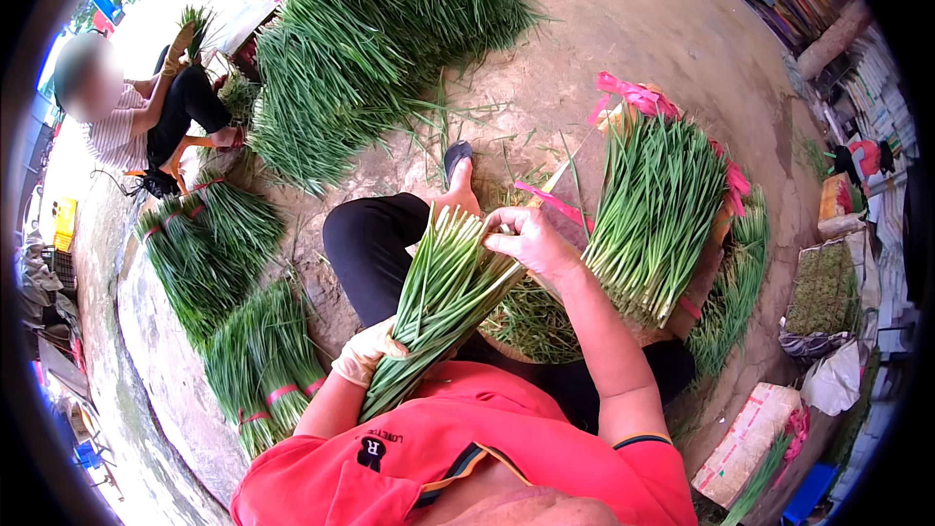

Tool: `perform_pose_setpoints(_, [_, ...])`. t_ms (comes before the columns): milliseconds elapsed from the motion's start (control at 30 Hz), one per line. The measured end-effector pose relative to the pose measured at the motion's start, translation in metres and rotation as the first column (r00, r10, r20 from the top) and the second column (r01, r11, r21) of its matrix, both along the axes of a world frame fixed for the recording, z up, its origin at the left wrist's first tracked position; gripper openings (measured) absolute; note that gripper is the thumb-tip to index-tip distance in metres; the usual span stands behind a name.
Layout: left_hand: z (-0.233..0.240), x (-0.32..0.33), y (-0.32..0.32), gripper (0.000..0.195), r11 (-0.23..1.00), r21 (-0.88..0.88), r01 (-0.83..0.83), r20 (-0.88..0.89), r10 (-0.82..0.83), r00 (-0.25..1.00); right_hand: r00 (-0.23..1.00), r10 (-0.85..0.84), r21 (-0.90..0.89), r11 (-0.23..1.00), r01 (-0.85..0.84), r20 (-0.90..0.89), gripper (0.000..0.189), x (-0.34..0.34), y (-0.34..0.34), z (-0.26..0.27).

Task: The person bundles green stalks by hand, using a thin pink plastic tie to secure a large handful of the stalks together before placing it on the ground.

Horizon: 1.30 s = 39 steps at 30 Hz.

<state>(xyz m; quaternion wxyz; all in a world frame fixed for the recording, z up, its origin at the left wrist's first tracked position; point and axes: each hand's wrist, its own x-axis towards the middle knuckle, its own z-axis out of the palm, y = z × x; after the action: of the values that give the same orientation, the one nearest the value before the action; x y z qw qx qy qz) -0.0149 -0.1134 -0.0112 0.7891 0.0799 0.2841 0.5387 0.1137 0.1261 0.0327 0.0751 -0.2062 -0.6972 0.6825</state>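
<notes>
My left hand (371, 352), in a pale glove, grips a thick bunch of long green leafy stalks (445, 299), which look like garlic chives, held slanting in front of my chest. My bare right hand (527, 242) is at the bunch's pale stem end, with thumb and index finger together; whether they pinch a stalk cannot be told. To the right, a large loose stack of the same stalks (657, 212) lies on a low support with pink strips around it. Beneath my right forearm lies a heap of loose trimmings (533, 318).
Ahead, a big pile of stalks (365, 51) covers the concrete floor. Bundles tied with pink bands (270, 358) lie on the left. A seated person (139, 109) holds stalks at the upper left. A cardboard box (749, 446) is at the lower right.
</notes>
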Motion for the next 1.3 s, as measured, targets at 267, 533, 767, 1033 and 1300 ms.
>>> perform_pose_setpoints(267, [-0.009,-0.004,0.001,0.079,0.997,0.054,0.048,-0.077,-0.044,0.996,0.993,0.118,-0.087,0.989,-0.117,0.014,0.023,0.009,0.007,0.0])
perform_pose_setpoints(533, [0.001,-0.001,0.003,0.081,0.998,0.012,0.064,0.017,-0.064,0.998,0.986,0.158,0.125,0.979,-0.164,0.051,0.017,0.022,0.008,0.004])
perform_pose_setpoints(767, [-0.009,-0.007,0.0,0.081,0.997,0.068,0.045,-0.121,-0.037,0.992,0.976,0.142,-0.047,0.99,-0.136,0.166,0.011,0.024,0.011,0.008])
perform_pose_setpoints(1033, [-0.012,-0.01,-0.006,0.083,0.999,0.033,-0.01,-0.075,0.013,0.997,0.98,0.118,0.065,0.989,-0.13,0.161,0.012,0.02,0.018,0.009])
perform_pose_setpoints(1300, [0.003,-0.011,-0.02,0.077,0.992,-0.048,-0.115,0.075,0.119,0.99,0.989,-0.146,-0.133,0.981,0.142,-0.023,0.008,0.041,0.042,0.065])
